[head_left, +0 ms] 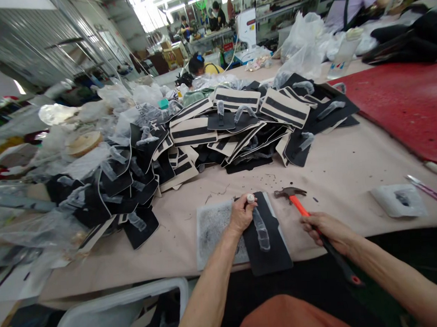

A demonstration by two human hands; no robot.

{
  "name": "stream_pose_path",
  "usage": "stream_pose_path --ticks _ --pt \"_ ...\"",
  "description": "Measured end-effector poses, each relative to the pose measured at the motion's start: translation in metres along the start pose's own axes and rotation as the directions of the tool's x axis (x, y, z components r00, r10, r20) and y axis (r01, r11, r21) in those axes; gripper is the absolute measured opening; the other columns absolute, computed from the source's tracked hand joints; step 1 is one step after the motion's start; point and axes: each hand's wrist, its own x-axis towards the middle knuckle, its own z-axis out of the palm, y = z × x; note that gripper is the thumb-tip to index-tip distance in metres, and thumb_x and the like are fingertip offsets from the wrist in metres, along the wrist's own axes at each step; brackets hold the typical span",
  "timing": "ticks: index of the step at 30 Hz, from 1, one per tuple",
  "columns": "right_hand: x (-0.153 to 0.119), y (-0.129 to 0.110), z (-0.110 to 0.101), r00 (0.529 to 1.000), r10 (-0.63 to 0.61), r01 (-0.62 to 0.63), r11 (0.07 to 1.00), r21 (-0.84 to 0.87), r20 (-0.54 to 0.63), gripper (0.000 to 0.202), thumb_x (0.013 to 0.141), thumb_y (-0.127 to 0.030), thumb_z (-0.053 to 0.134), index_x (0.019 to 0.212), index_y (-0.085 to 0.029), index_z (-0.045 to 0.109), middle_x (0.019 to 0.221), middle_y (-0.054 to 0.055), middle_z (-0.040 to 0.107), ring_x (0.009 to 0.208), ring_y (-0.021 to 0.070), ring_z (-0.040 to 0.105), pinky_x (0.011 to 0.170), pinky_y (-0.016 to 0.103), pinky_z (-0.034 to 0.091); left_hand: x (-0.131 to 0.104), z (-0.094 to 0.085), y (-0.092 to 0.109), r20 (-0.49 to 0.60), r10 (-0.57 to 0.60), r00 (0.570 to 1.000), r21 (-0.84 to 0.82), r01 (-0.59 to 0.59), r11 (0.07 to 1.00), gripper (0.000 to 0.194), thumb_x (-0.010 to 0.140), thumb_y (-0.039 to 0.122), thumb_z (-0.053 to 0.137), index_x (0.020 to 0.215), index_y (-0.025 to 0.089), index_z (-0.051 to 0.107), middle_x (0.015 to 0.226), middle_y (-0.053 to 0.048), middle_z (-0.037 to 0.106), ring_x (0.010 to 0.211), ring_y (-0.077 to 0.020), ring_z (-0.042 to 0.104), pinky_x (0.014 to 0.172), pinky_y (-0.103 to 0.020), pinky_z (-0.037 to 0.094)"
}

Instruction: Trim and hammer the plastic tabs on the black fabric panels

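Note:
My left hand (242, 216) is closed around a short upright tool with a round pale top (250, 198); its lower end is hidden by the hand. It stands over the upper part of a black flat panel (250, 254), which carries a plastic-wrapped strap (261, 232). Under the panel lies a speckled grey-white board (212, 225). To the right, my right hand (322, 226) grips a claw hammer (297, 203) by its orange and black handle. The hammer's head is apart from the pale-topped tool, near the table surface.
A heap of black and cream striped panels (237, 99) fills the table's back. Plastic bags (301, 37) lie behind. At right are a clear packet (398, 200), purple-handled snips (430, 190) and a red surface (402, 105). A pale bin (80, 317) stands below the front edge.

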Motion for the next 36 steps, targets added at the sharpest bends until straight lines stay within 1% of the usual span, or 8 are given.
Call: stream_pose_path --ticks 3,6,9,12,18,23,28,36 --pt "-0.019 -0.033 0.011 0.983 -0.131 0.135 0.991 0.022 -0.13 0.034 0.09 -0.055 0.04 0.084 -0.022 0.048 0.059 -0.006 0.041 0.041 0.0106 0.034 0.039 0.024 0.027 -0.002 0.0 0.0 0.005 0.016 1.0 0.005 -0.016 1.0 0.012 0.087 0.021 0.06 0.098 0.021 0.066 0.093 -0.006 0.075 0.087 -0.0207 0.069 0.081 -0.031 0.051" --pt "-0.032 -0.062 0.014 0.804 -0.545 0.431 0.81 -0.398 -0.239 0.041 0.094 -0.059 0.036 0.079 -0.022 0.049 0.055 -0.003 0.045 0.045 0.013 0.04 0.046 0.026 0.028 -0.001 -0.001 0.001 0.02 0.013 1.0 -0.005 -0.013 1.0 0.012 0.087 0.022 0.06 0.097 0.021 0.066 0.093 -0.006 0.074 0.086 -0.0206 0.068 0.081 -0.031 0.051" --pt "-0.036 -0.078 0.013 0.641 -0.764 0.456 0.457 -0.764 -0.075 0.043 0.098 -0.054 0.033 0.076 -0.022 0.049 0.057 0.001 0.05 0.045 0.0133 0.039 0.049 0.029 0.02 0.001 -0.001 0.002 0.02 0.009 1.0 -0.015 -0.009 1.0 0.012 0.087 0.024 0.061 0.096 0.021 0.067 0.092 -0.005 0.074 0.085 -0.0207 0.068 0.08 -0.031 0.051" --pt "-0.035 -0.086 0.012 0.665 -0.738 0.408 0.227 -0.885 0.117 0.042 0.1 -0.05 0.032 0.078 -0.021 0.052 0.057 0.003 0.054 0.042 0.0128 0.035 0.05 0.032 0.013 0.001 -0.002 0.002 0.028 0.005 1.0 -0.001 -0.005 1.0 0.012 0.087 0.025 0.06 0.095 0.02 0.068 0.089 -0.005 0.074 0.08 -0.0204 0.069 0.076 -0.031 0.052" --pt "-0.036 -0.091 0.016 0.522 -0.852 0.437 0.288 -0.852 -0.02 0.047 0.103 -0.048 0.021 0.08 -0.021 0.052 0.059 0.003 0.053 0.049 0.0149 0.045 0.052 0.029 0.025 0.0 -0.002 0.002 0.018 0.002 1.0 -0.026 -0.001 1.0 0.012 0.087 0.021 0.06 0.097 0.02 0.066 0.093 -0.006 0.075 0.086 -0.0209 0.07 0.08 -0.032 0.053" --pt "-0.033 -0.086 0.013 0.621 -0.772 0.433 0.193 -0.881 0.136 0.04 0.101 -0.048 0.032 0.077 -0.022 0.05 0.055 0.002 0.052 0.042 0.0138 0.039 0.049 0.031 0.015 0.001 -0.001 0.001 0.029 -0.043 0.999 -0.032 0.044 0.999 0.009 0.085 0.021 0.061 0.092 0.02 0.067 0.088 -0.005 0.074 0.081 -0.0204 0.069 0.075 -0.03 0.053" --pt "-0.034 -0.088 0.015 0.54 -0.841 0.445 0.325 -0.835 -0.04 0.042 0.103 -0.046 0.024 0.08 -0.021 0.048 0.058 0.003 0.054 0.046 0.0148 0.046 0.051 0.03 0.024 0.001 -0.002 0.004 0.03 -0.065 0.997 -0.063 0.066 0.996 0.012 0.085 0.021 0.061 0.096 0.021 0.066 0.091 -0.005 0.075 0.085 -0.0207 0.07 0.079 -0.031 0.053" --pt "-0.007 -0.057 0.002 0.762 -0.648 0.346 0.401 -0.848 0.005 0.036 0.1 -0.049 0.032 0.082 -0.022 0.049 0.06 0.002 0.056 0.051 0.0168 0.049 0.053 0.03 0.019 0.001 -0.003 0.006 0.024 -0.034 0.999 -0.04 0.035 0.999 0.012 0.085 0.019 0.06 0.095 0.02 0.067 0.09 -0.005 0.073 0.083 -0.0199 0.068 0.078 -0.03 0.051"
